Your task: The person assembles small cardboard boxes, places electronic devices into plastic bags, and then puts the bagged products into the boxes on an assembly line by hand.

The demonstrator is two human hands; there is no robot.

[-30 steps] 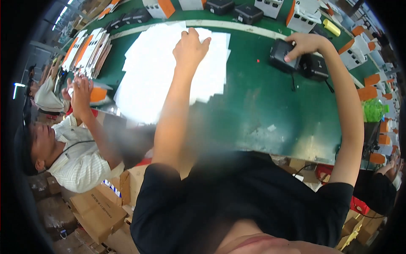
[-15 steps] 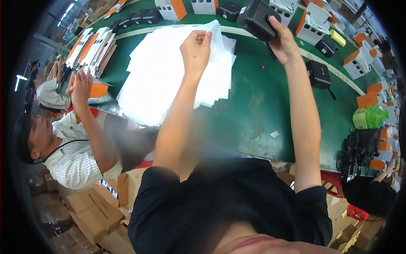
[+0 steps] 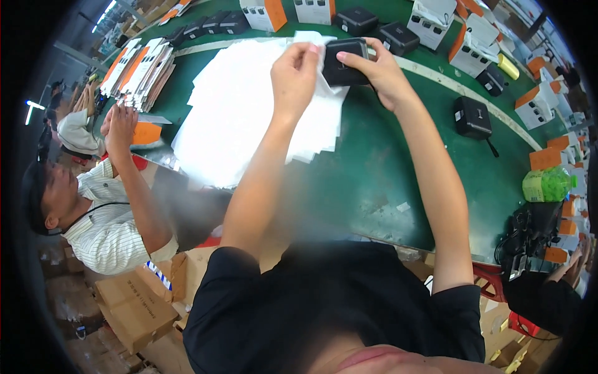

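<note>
My right hand grips a black zip case, thumb on its face and fingers round the far edge. Against the case's left side, my left hand pinches a sheet of thin white paper. Part of that sheet lies between my left fingers and the case. Beneath both hands spreads a wide stack of white sheets on the green table. Another black case with a wrist strap rests to the right of my right forearm.
Black cases and white-and-orange boxes line the table's far side. Folded cartons are stacked at the left, near a co-worker whose hands are raised. A green bottle stands at the right edge.
My right hand has brought the black case left and down to meet the paper in my left hand. The left hand has barely moved.
</note>
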